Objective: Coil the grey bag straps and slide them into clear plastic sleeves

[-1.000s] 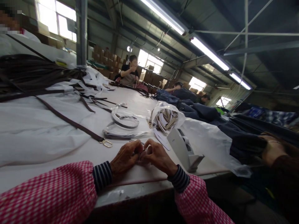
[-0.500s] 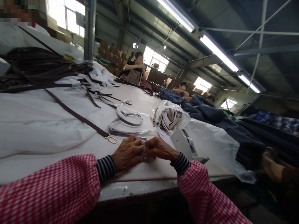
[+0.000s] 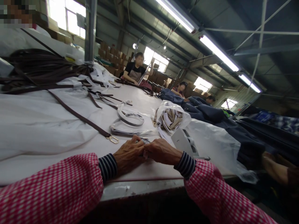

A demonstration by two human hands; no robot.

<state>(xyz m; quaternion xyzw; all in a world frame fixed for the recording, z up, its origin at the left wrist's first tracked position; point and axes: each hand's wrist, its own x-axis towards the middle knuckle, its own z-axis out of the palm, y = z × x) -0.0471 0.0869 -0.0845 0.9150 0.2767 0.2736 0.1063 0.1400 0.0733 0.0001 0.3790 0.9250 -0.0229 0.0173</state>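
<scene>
Head view: left hand (image 3: 129, 152) and right hand (image 3: 162, 151) meet near table (image 3: 163, 172) front edge, fingers bunched narrow, both on a small plastic-wrapped piece (image 3: 146, 141) (mostly hidden, fingertip detail unclear). Piece sits between the hands, poking out just beyond them. Wrapped coil (image 3: 137, 123) lies behind it; dark strap (image 3: 79, 115) with gold clasp (image 3: 114, 140) left of that. Grey dispenser (image 3: 178, 139) beyond right wrist, open bag of tan strips (image 3: 171, 119) behind dispenser.
</scene>
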